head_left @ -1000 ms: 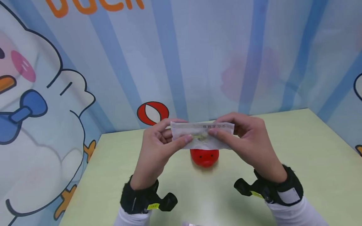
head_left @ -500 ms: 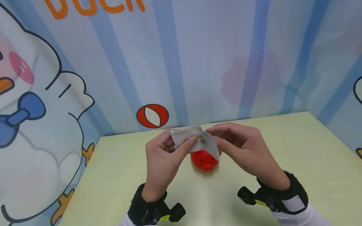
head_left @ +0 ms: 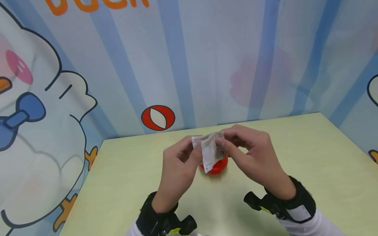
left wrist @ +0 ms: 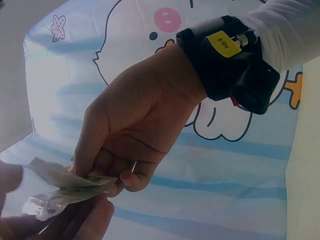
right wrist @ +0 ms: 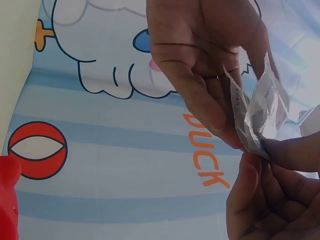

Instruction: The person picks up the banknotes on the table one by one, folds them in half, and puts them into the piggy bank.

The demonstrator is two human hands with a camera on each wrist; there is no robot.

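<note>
A small white packet with print on it (head_left: 208, 153) is held up over the table by both hands. It is creased and folded, with one flap hanging down. In the right wrist view its two sides (right wrist: 267, 107) stand apart at the top, with a shiny inner face; the contents cannot be made out. My left hand (head_left: 179, 167) pinches the packet's left part between thumb and fingers. My right hand (head_left: 254, 155) pinches its right part the same way. Behind the packet, a red pig-like toy (head_left: 218, 167) rests on the table, partly hidden.
The pale yellow table (head_left: 124, 183) meets a blue striped backdrop (head_left: 206, 65) with cartoon ducks along its back edge. Black wrist cameras (head_left: 165, 218) are strapped to both wrists. A small pale object shows at the bottom edge of the head view, mostly cut off.
The packet was stretched flat between both hands; it then bent and is now folded, with a flap hanging down. My left hand has shifted right, closer to the right hand.
</note>
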